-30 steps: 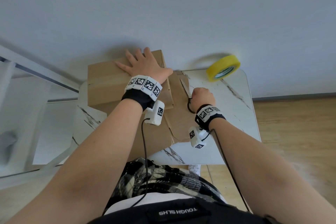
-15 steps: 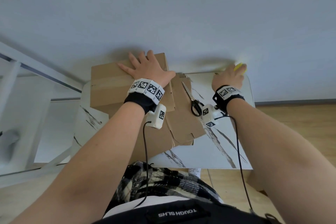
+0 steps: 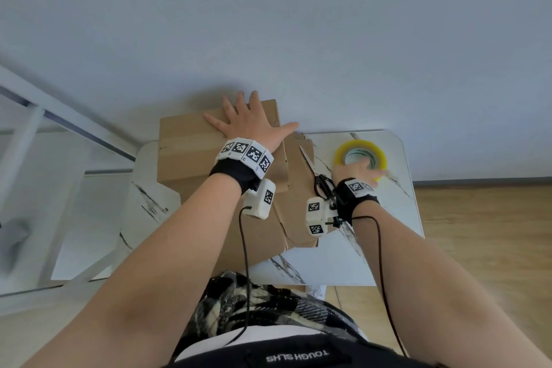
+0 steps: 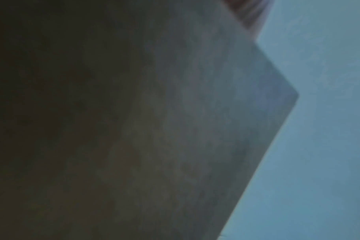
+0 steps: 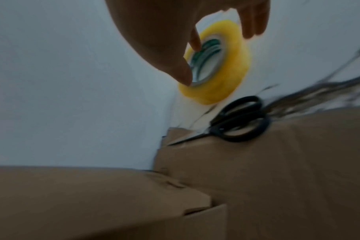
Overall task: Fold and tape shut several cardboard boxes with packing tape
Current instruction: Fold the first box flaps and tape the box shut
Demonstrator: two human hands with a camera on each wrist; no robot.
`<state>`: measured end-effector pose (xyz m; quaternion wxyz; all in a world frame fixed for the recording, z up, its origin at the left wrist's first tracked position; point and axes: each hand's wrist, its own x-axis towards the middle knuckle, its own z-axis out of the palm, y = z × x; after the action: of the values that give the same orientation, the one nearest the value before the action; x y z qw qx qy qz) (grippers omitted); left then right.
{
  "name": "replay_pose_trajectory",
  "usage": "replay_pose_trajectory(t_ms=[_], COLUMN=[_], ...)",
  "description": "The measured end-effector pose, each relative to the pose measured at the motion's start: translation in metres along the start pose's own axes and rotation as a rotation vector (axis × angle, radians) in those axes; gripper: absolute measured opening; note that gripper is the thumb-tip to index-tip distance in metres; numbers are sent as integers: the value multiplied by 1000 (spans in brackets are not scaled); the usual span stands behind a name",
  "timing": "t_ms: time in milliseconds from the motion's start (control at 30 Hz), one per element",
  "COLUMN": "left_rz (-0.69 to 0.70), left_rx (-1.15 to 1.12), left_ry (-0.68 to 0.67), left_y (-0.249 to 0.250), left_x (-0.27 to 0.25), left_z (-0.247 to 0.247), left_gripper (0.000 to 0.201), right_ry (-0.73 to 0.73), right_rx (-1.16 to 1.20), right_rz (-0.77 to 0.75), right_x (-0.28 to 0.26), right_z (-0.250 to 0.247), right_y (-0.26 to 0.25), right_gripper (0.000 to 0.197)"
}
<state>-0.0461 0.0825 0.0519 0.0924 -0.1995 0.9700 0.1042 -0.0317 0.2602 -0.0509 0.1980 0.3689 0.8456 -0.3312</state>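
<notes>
A brown cardboard box (image 3: pixel 191 143) stands at the back left of the marble table (image 3: pixel 388 218). My left hand (image 3: pixel 248 122) lies flat on its top with the fingers spread. The left wrist view is dark, showing only the box surface (image 4: pixel 175 129). My right hand (image 3: pixel 355 169) grips the yellow packing tape roll (image 3: pixel 360 145) at the table's back right. In the right wrist view a fingertip hooks into the core of the tape roll (image 5: pixel 232 65) and other fingers reach over its outer rim. Black-handled scissors (image 3: pixel 321 184) lie on flattened cardboard (image 3: pixel 298 212), just left of my right wrist.
The table stands against a pale wall. Wooden floor runs to its right, and a white metal frame (image 3: pixel 59 128) stands to its left. In the right wrist view the scissors (image 5: pixel 240 120) rest on the flattened cardboard (image 5: pixel 298 162) beside the box (image 5: pixel 93 194).
My right hand let go of the scissors, reached to the back right for the tape roll, and now holds it closer to me. The left hand stays flat on the box.
</notes>
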Motion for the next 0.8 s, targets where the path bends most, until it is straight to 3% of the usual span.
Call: replay_pose_trajectory(t_ms=[67,200,267,367,500,600,800], left_rz=[15,33,-2,-219,-455,-437,-360], left_rx=[-144,-424,-378,-175,-375,-483,-567], left_ry=[26,186,246,168,-29,-59,179], left_y=[-8,-38,-56,-86,-121,-132,-137], left_x=[0,3,2,-2,-7,-12,-18], left_z=[-6,-22,-32,-46,-56,-55,-81], left_gripper=[98,77,76,88,100,87,55], right_ry=[-2,-195,-244,-296,-326,-285,-142], right_rx=[35,197,221,168,86,43,167], right_rz=[-142,-523,-617,-647,-585,-558,-603], right_x=[-9,-44,-64,-85,-98,-108,-120], right_z=[-2,-1,0,4,11,14,-11], right_y=[-24,-75,-95,-113,-113,-112,-115], right_gripper=[62,57,55,56,64,59,57])
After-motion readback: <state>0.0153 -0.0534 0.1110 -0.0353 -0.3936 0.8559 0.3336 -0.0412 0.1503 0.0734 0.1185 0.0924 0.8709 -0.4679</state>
